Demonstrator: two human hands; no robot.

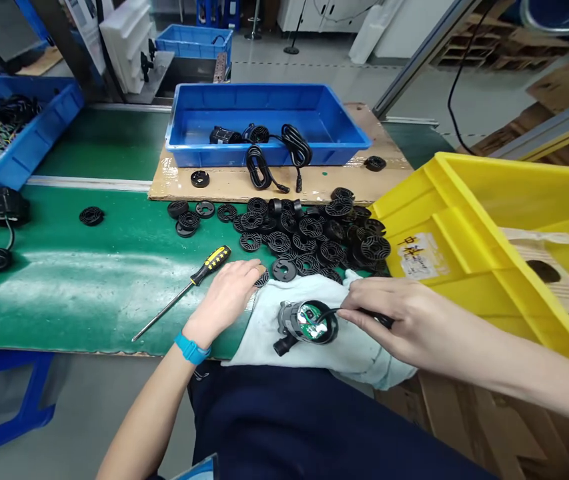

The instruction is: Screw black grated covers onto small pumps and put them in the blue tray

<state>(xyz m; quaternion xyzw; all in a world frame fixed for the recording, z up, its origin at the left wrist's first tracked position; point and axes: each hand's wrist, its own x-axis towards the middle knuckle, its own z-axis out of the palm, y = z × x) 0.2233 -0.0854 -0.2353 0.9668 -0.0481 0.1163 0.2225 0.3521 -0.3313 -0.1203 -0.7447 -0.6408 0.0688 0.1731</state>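
Note:
A grey cylindrical housing (291, 320) lies on its side on a pale cloth (264, 333), its mouth turned to the right. Inside the mouth shows a green circuit board (309, 323), from which a black cable (331, 312) comes out. My right hand (389, 310) is closed on this cable, just right of the housing. My left hand (231, 290) is left of the cloth, its fingertips closed on a black slotted disc (263, 278), which they partly hide. A screwdriver (209, 263) with a yellow and black handle lies beside my left hand.
Many black slotted discs (309, 227) are heaped beyond the cloth. Behind them, a blue bin (269, 157) on cardboard holds housings with coiled cables (294, 147). A yellow crate (404, 213) stands at right. Another blue bin (49, 140) with wires is at far left.

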